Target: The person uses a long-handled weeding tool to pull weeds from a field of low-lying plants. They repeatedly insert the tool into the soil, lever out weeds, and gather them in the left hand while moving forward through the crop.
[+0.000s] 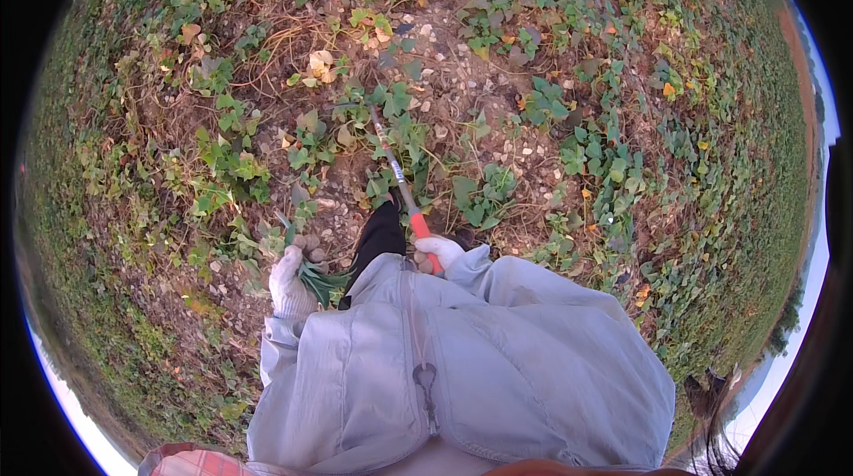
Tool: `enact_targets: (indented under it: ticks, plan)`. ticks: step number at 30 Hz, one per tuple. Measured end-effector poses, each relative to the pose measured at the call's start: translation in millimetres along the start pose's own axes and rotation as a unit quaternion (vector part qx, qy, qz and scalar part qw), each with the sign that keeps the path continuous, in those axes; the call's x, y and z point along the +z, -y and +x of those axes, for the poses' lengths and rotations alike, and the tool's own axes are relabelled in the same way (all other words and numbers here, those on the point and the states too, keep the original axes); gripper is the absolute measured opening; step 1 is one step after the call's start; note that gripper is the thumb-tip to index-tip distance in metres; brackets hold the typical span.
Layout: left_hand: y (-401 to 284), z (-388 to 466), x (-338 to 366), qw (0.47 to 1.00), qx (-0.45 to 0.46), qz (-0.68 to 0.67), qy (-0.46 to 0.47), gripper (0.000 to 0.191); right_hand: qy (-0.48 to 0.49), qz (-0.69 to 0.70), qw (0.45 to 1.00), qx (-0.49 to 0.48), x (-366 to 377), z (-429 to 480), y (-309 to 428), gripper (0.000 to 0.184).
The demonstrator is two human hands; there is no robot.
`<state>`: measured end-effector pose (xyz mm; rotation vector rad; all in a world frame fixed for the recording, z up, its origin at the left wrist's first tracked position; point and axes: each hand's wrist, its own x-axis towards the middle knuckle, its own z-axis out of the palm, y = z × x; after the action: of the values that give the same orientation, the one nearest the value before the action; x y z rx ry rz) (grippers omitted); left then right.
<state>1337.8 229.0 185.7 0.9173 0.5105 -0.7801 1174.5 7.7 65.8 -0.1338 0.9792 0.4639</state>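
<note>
My left hand [288, 284], in a white knit glove with a tan palm coating, is closed around a bunch of long green leaves [321, 283]. It hangs low, left of my black trouser leg [378, 236]. In a matching glove, my right hand [441, 251] grips the red handle [420, 225] of a long-shafted hand tool near my waist. The tool's grey shaft [404, 187] slants up and leftward over the vines. A thin dark blade [344, 105] shows at its far end, partly hidden among leaves, so its exact shape is unclear.
Low creeping vines [486, 196] with green and yellowing leaves spread over brown, stony soil [426, 43]. Tangled bare stems [286, 43] lie ahead on the left. My loose grey jacket [520, 356] fills the lower middle. A reddish dirt strip [800, 69] borders the field at far right.
</note>
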Motion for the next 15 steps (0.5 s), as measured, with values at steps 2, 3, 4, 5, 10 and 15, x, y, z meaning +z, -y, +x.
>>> enact_targets:
  ticks: [2, 3, 4, 5, 10, 15]
  plan:
    - [1, 7, 2, 1.0, -0.002, -0.006, -0.026, 0.024, -0.051, -0.065, 0.995, -0.064, 10, -13, 12, 0.029]
    - [1, 13, 2, 0.999, -0.012, -0.045, 0.003, 0.026, -0.084, -0.092, 0.988, -0.091, 14, -17, 19, 0.031]
    - [1, 18, 0, 0.999, -0.02, -0.038, -0.033, 0.026, -0.091, -0.139, 0.979, -0.12, 15, -21, 27, 0.034]
    - [2, 24, -2, 0.995, -0.035, -0.087, -0.012, 0.025, -0.153, -0.185, 0.961, -0.134, 17, -22, 36, 0.037]
    - [-3, 56, -16, 0.988, -0.076, -0.125, -0.053, 0.016, -0.161, -0.253, 0.924, -0.238, 43, 6, 112, 0.053]
    - [-39, 82, -32, 0.986, -0.051, -0.117, -0.108, 0.018, -0.158, -0.295, 0.897, -0.288, 120, 85, 210, 0.079]
